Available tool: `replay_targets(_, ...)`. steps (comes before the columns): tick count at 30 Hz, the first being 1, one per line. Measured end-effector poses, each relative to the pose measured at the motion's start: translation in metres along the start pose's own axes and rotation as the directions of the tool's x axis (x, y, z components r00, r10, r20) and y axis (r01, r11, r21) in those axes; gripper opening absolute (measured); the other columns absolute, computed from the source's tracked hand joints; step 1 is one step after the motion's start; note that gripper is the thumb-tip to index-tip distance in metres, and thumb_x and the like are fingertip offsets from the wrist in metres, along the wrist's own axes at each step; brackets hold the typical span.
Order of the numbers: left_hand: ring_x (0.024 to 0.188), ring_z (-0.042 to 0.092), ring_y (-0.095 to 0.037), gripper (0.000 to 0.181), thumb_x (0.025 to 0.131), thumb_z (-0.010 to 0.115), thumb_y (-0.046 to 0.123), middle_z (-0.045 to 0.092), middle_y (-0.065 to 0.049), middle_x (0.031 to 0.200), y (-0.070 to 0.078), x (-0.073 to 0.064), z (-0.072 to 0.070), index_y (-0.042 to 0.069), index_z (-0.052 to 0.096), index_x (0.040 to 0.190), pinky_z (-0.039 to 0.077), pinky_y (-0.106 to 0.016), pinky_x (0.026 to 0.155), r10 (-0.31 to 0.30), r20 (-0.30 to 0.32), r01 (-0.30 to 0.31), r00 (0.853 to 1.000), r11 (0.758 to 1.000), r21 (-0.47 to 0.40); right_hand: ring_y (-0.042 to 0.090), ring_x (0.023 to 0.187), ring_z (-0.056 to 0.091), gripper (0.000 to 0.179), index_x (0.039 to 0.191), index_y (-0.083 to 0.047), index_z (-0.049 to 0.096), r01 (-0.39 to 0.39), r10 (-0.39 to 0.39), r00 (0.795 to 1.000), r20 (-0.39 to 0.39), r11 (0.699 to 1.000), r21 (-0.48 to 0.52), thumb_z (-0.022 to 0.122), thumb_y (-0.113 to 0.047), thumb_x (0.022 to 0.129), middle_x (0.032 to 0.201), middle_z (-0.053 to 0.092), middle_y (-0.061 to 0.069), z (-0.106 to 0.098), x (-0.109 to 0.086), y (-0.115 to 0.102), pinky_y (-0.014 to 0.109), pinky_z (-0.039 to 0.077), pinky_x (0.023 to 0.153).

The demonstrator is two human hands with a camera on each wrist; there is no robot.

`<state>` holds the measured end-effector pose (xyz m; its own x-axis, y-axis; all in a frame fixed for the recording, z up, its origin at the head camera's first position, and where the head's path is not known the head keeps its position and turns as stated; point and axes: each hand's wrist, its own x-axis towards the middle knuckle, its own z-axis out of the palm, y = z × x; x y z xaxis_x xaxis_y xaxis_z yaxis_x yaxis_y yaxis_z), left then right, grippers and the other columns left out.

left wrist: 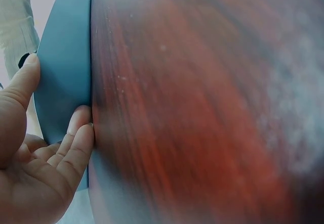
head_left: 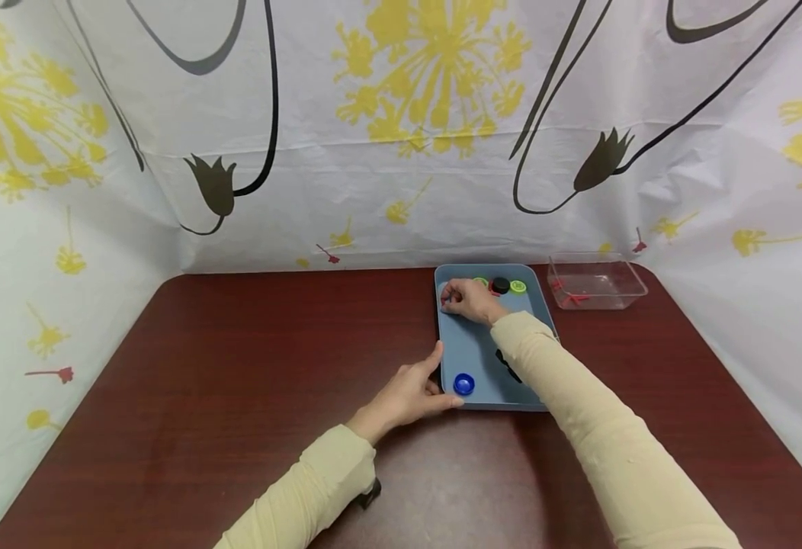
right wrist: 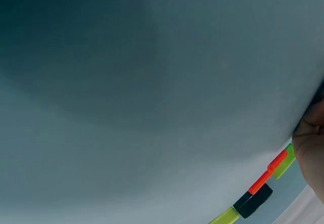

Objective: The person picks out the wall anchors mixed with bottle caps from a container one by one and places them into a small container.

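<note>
A blue-grey tray (head_left: 473, 335) lies on the table, and my left hand (head_left: 408, 393) rests at its near-left corner, thumb against the left side and a finger on the near rim. In the left wrist view, the fingers (left wrist: 76, 148) touch the tray's outer wall. Over the tray's far-left corner, my right hand (head_left: 469, 299) pinches a small red and blue piece (head_left: 447, 300), mostly hidden by the fingertips. Only part of that hand (right wrist: 311, 143) shows in the right wrist view. Near the left hand, a round blue cap (head_left: 464, 383) sits inside the tray.
Along the tray's far end are a black round cap (head_left: 500, 285), green caps (head_left: 518, 287) and red pieces (right wrist: 268, 173). Black pieces (head_left: 508, 367) lie partly behind the right sleeve. A clear plastic box (head_left: 607, 286) with red pieces stands right of the tray. Patterned sheeting surrounds the table.
</note>
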<state>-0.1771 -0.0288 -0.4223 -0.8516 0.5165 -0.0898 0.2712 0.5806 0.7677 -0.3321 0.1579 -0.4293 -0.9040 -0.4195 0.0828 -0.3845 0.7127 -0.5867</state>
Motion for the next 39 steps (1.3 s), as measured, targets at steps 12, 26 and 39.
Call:
replay_targets(12,0.074,0.061,-0.003,0.094,0.083,0.069,0.044,0.068,-0.001,0.088,0.0,-0.001,0.002,0.012,0.013,0.152,0.048,-0.023,0.068,-0.017,-0.003,0.017,1.0,1.0,-0.006,0.013,0.067,0.053,0.016,0.096,0.001,0.061,-0.105,0.113,0.992,-0.062,0.987,0.12,0.068,-0.009,0.085,0.078,0.062,0.009,0.0,-0.01,-0.004,0.026,0.042,0.061)
replay_targets(26,0.072,0.061,-0.003,0.096,0.082,0.069,0.046,0.069,-0.002,0.087,0.0,-0.001,0.002,0.012,0.013,0.152,0.048,-0.022,0.067,-0.017,-0.005,0.017,1.0,1.0,-0.014,0.016,0.067,0.054,0.022,0.105,0.002,0.058,-0.163,0.199,0.969,-0.148,0.961,0.222,0.061,-0.015,0.092,0.079,0.061,0.012,-0.028,-0.021,-0.007,0.028,0.042,0.063)
replay_targets(39,0.077,0.062,-0.005,0.095,0.083,0.07,0.043,0.069,-0.006,0.094,0.0,-0.003,0.002,0.011,0.013,0.152,0.048,-0.022,0.068,0.01,-0.007,-0.01,1.0,1.0,-0.011,0.013,0.064,0.056,0.028,0.108,0.005,0.059,-0.183,0.292,0.887,-0.358,0.933,0.308,0.062,-0.019,0.092,0.077,0.057,0.003,-0.076,-0.043,0.01,0.02,0.042,0.056)
